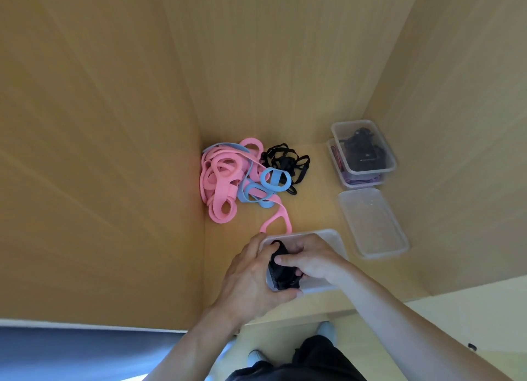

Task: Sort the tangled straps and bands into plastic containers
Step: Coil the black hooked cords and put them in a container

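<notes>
— Where is the black bundle right now?

— Inside the near container, at the front edge of the wooden surface. Both hands are on it. The left hand curls round its left side, grip clamped on it. The right hand has its thumb laid across the top and fingers tucked below, so that grip is clamped on it too.

— And the unsorted things?

— The pink bands are piled in the back left corner with the blue bands looped among them. One pink loop trails toward the near container. The tangled black straps lie just beside that pile.

— What about the other containers?

— Two are stacked at the back right. The top container holds black pieces, and the lower container shows purple bands. An empty container sits between that stack and the near one.
</notes>
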`<state>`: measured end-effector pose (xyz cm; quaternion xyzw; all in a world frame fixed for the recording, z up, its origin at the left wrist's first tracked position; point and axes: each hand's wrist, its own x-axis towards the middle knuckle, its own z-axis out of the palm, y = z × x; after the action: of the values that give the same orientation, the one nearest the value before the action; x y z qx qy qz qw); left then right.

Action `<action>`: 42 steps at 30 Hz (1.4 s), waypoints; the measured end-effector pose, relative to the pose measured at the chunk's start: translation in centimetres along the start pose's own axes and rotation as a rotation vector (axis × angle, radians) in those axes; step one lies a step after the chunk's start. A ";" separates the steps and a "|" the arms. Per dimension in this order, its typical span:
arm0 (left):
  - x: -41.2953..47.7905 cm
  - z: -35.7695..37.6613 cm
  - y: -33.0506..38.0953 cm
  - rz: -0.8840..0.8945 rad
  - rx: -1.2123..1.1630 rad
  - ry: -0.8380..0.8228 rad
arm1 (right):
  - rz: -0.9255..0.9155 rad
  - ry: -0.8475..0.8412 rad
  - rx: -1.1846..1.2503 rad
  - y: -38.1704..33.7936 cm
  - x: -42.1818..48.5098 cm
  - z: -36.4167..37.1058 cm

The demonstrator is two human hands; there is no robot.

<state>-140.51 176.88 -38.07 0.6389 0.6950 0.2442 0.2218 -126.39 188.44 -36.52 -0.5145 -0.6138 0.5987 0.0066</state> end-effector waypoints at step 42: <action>-0.1 -1.4 3.5 -0.206 0.247 -0.160 | -0.395 0.343 -0.295 -6.6 10.3 -11.3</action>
<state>-138.65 176.92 -34.82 0.6041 0.7616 0.0813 0.2201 -128.25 204.84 -34.70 -0.4741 -0.7723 0.3945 0.1520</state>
